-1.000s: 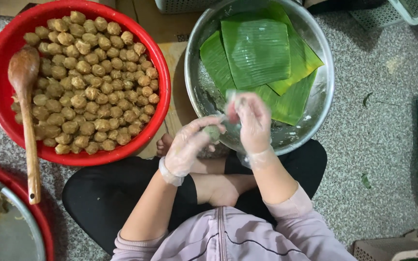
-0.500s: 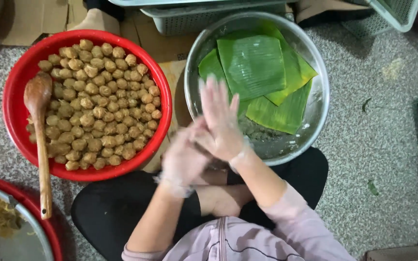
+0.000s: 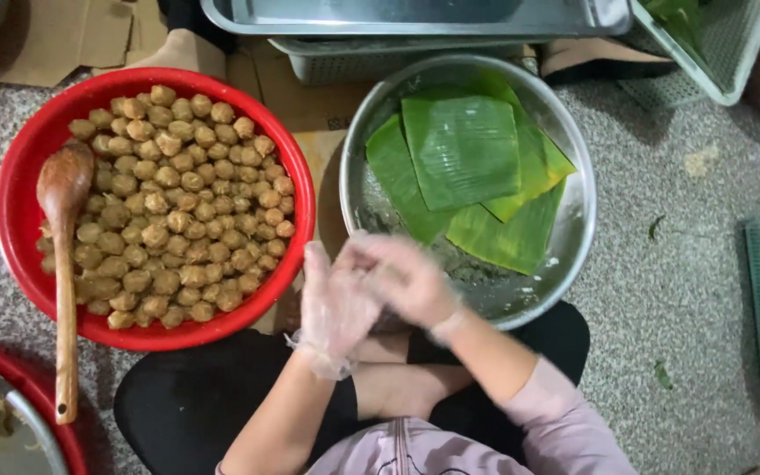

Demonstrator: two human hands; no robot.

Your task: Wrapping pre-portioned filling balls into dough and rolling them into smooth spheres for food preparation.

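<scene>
Two gloved hands, the left hand [image 3: 336, 308] and the right hand [image 3: 406, 280], press palm to palm over the near rim of a round steel basin [image 3: 573, 237], the clear plastic gloves wrinkled and blurred; whatever lies between the palms cannot be seen. In the basin, at twelve o'clock from the hands, several squared banana leaves [image 3: 464, 154] lie flat and overlapped, the top one bright green, yellower ones fanning toward three o'clock. At nine o'clock from the basin, a red plastic bowl [image 3: 19, 220] is heaped with small brown filling balls [image 3: 178, 211], just beside the left hand.
</scene>
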